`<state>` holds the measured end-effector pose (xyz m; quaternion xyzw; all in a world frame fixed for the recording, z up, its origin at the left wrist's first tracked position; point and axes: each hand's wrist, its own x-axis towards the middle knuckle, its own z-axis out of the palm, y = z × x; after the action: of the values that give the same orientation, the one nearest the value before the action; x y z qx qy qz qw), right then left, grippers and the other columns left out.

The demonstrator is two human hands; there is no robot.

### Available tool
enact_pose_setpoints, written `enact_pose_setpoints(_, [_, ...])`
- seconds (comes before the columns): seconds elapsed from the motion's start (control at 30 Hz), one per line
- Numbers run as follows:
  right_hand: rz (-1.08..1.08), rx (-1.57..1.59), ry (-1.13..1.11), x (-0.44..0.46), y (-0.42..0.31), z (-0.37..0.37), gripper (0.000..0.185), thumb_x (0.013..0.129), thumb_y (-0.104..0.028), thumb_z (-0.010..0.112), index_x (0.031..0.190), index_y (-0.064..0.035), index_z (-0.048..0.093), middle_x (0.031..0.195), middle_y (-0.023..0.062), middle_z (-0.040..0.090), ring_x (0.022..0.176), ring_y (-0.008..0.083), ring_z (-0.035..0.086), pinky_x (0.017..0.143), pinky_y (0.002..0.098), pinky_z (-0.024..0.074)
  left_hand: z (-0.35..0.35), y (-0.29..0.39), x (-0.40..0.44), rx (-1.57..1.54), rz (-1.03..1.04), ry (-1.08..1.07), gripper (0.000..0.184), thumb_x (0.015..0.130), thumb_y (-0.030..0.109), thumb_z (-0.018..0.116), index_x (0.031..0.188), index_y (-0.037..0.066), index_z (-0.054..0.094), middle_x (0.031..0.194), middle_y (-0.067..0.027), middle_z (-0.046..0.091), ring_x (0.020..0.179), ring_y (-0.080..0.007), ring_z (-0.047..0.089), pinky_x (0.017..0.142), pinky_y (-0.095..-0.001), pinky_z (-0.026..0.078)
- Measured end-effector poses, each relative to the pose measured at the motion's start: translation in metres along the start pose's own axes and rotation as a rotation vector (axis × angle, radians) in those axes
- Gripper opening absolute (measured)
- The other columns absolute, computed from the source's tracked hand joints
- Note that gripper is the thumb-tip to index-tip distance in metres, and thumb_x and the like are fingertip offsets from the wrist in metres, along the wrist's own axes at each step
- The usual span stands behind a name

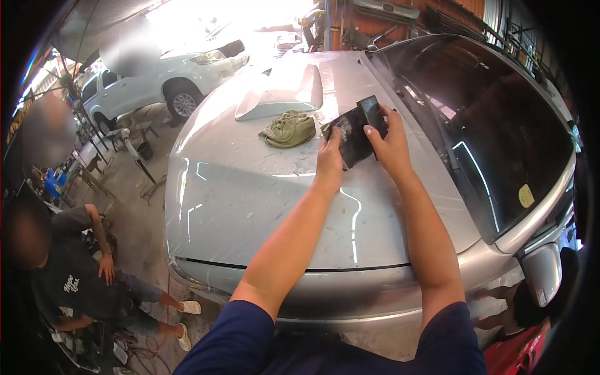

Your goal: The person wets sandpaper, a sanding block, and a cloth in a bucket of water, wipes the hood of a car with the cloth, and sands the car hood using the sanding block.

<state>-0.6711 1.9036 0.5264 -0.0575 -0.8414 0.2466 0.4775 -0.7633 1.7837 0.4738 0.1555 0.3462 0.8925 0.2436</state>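
Note:
Over the silver car hood (pixel 250 206), my left hand (pixel 329 162) is closed on the near-left edge of a black sheet that looks like sandpaper (pixel 356 145), its surface marked with pale smudges. My right hand (pixel 394 145) grips a small dark rectangular block (pixel 370 111), which lies against the sheet's right side. Whether the sheet is wrapped round the block I cannot tell. A crumpled olive-green cloth (pixel 287 129) rests on the hood just left of my hands. Water drops and streaks dot the paint around it.
A raised hood scoop (pixel 284 94) stands beyond the cloth. The dark windshield (pixel 475 119) and side mirror (pixel 542 274) are at right. A person (pixel 81 275) sits at lower left; another person (pixel 515 306) is low at right. A white pickup (pixel 144 84) stands behind.

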Motion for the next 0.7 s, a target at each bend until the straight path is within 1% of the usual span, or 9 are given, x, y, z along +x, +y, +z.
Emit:
enact_pose_setpoints(0.1, [0.0,0.04,0.028,0.003,-0.001,-0.001,0.057,0.088,-0.021,0.065,0.138,0.0017,0.049,0.129,0.0211,0.054,0.117,0.0337,0.055,0.103,0.0383,0.0427,0.0,0.012,-0.005,-0.126,-0.027,-0.022,0.046,0.101,0.034,0.061,0.138,0.01,0.048,0.124,-0.0066,0.063,0.113,-0.0196,0.061,0.095,-0.0362,0.052])
enact_pose_setpoints(0.13, [-0.014,0.051,0.037,0.002,0.001,-0.002,0.056,0.088,-0.021,0.063,0.138,0.0018,0.049,0.129,0.0211,0.054,0.116,0.0336,0.056,0.102,0.0384,0.0429,-0.005,0.012,0.001,-0.111,-0.057,0.014,0.046,0.102,0.036,0.059,0.138,0.011,0.047,0.125,-0.007,0.062,0.115,-0.0221,0.062,0.097,-0.0404,0.052])
enact_pose_setpoints(0.23, [0.149,0.261,-0.015,0.002,0.011,0.005,0.052,0.093,-0.024,0.057,0.137,0.002,0.049,0.126,0.0185,0.056,0.115,0.0286,0.057,0.099,0.0382,0.0442,-0.004,0.016,-0.001,-0.265,-0.061,-0.045,0.047,0.102,0.041,0.058,0.136,0.009,0.049,0.124,-0.0063,0.062,0.111,-0.0196,0.063,0.093,-0.0383,0.054])
enact_pose_setpoints(0.33, [0.492,0.553,-0.021,0.005,0.007,0.002,0.052,0.1,-0.035,0.051,0.138,0.0006,0.049,0.127,0.0136,0.056,0.1,0.0193,0.062,0.081,0.0323,0.0511,-0.005,0.02,0.0,-0.317,-0.079,-0.101,0.047,0.103,0.041,0.055,0.136,0.009,0.048,0.126,-0.0081,0.061,0.112,-0.0237,0.063,0.095,-0.0424,0.054])
enact_pose_setpoints(0.43, [0.637,0.553,-0.051,0.011,-0.002,-0.008,0.057,0.101,-0.047,0.051,0.136,-0.0013,0.051,0.12,0.01,0.059,0.107,0.0187,0.06,0.087,0.0341,0.0494,-0.008,0.025,-0.003,-0.329,-0.103,-0.214,0.047,0.103,0.042,0.054,0.133,0.006,0.052,0.127,-0.0103,0.063,0.114,-0.0272,0.064,0.098,-0.0445,0.053])
enact_pose_setpoints(0.53, [0.595,0.649,-0.119,0.014,0.04,0.0,0.063,0.099,-0.055,0.055,0.135,-0.0041,0.052,0.121,0.0085,0.06,0.098,0.0163,0.063,0.078,0.0307,0.0529,-0.008,0.024,-0.003,-0.314,-0.138,-0.294,0.047,0.103,0.043,0.052,0.129,0.005,0.058,0.124,-0.0107,0.067,0.114,-0.0274,0.065,0.099,-0.0431,0.051])
enact_pose_setpoints(0.6, [0.665,0.89,-0.281,0.011,0.03,-0.007,0.064,0.097,-0.056,0.058,0.135,-0.0052,0.052,0.119,0.0071,0.062,0.093,0.0138,0.065,0.076,0.0295,0.055,-0.008,0.02,-0.001,-0.237,-0.128,-0.28,0.047,0.103,0.043,0.053,0.129,0.005,0.058,0.124,-0.0104,0.067,0.112,-0.0265,0.065,0.098,-0.0426,0.052])
enact_pose_setpoints(0.63, [0.667,0.946,-0.381,0.009,0.004,-0.021,0.063,0.095,-0.05,0.063,0.136,-0.0041,0.051,0.117,0.0067,0.064,0.094,0.0135,0.066,0.081,0.0301,0.056,-0.007,0.017,0.0,-0.199,-0.126,-0.28,0.047,0.103,0.043,0.054,0.129,0.005,0.057,0.124,-0.0103,0.066,0.112,-0.0261,0.065,0.097,-0.0423,0.052])
enact_pose_setpoints(0.7, [0.683,1.039,-0.388,0.008,-0.005,-0.022,0.058,0.088,-0.027,0.076,0.135,-0.0013,0.052,0.11,0.0085,0.068,0.089,0.0143,0.069,0.079,0.0297,0.0573,-0.004,0.013,0.0,-0.105,-0.083,-0.201,0.043,0.101,0.038,0.06,0.127,0.004,0.058,0.119,-0.0099,0.067,0.105,-0.0244,0.067,0.09,-0.0407,0.057])
